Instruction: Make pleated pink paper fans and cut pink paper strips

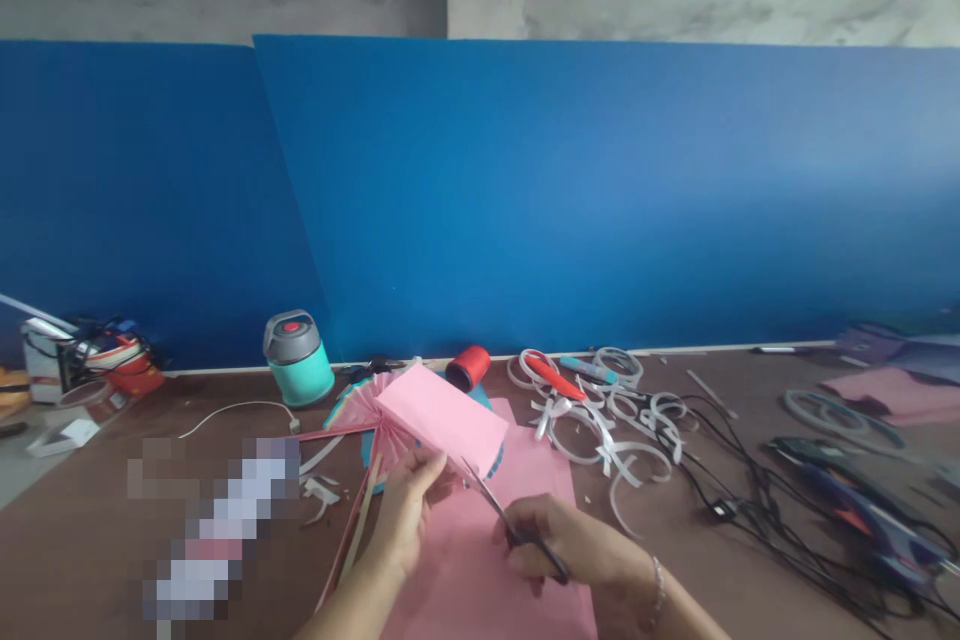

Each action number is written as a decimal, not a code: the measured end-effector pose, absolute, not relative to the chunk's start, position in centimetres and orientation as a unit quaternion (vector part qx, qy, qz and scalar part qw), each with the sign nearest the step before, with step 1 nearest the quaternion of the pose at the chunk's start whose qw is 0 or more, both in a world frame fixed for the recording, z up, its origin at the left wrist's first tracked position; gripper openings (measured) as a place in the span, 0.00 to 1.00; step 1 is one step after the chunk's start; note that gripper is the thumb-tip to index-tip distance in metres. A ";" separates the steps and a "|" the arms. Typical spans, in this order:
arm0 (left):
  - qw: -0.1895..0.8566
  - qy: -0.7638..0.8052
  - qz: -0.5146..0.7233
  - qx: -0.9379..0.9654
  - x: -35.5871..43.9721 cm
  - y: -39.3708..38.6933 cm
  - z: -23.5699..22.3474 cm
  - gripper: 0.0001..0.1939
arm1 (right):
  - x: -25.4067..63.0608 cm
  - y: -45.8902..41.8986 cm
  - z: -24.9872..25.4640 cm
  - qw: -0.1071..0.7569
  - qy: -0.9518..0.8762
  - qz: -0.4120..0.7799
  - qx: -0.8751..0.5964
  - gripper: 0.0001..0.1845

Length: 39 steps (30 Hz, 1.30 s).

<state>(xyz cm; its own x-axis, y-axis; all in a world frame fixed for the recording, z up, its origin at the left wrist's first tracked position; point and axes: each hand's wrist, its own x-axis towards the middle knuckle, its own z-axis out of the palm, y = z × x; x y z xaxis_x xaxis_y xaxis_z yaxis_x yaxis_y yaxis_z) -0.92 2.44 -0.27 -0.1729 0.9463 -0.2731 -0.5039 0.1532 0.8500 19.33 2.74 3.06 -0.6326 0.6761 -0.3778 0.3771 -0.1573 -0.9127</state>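
My left hand [405, 510] pinches the near edge of a folded pink paper [442, 415] and holds it up above the table. In my right hand [570, 545] is a pair of scissors [499, 510], fingers through the handles, blades pointing up-left at the paper's lower edge. Beneath both hands a larger pink sheet [487, 560] lies flat. A pleated pink paper fan [360, 400] sits just behind the held paper.
On the brown table [90, 540] stand a teal jar with a grey lid [298, 357], a red spool [469, 367], curled white strips [600, 420], a red marker [553, 377] and tangled black cables [750, 500]. Blue boards [600, 190] form the back wall. Pink paper [885, 390] lies far right, clutter far left.
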 end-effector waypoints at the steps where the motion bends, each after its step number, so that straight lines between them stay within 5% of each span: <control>1: 0.589 0.468 0.618 0.229 -1.0 2.5 -0.3 0.17 | 19.7 2.8 3.6 0.104 -0.634 0.652 -0.403 0.08; 7: 0.562 0.472 0.638 0.234 -1.0 2.6 -0.2 0.19 | 20.0 3.0 3.8 0.172 -0.601 0.644 -0.440 0.12; 15: 0.566 0.491 0.570 0.337 0.4 1.5 0.2 0.16 | 17.1 2.6 0.5 0.409 -0.539 0.595 -0.433 0.19; 30: 0.568 0.493 0.586 0.302 -0.7 2.2 0.2 0.16 | 16.9 2.4 -0.5 0.411 -0.649 0.441 -0.464 0.10; 39: 0.582 0.478 0.587 0.296 -1.1 2.2 -0.2 0.14 | 17.0 2.8 -0.5 0.406 -0.567 0.577 -0.425 0.13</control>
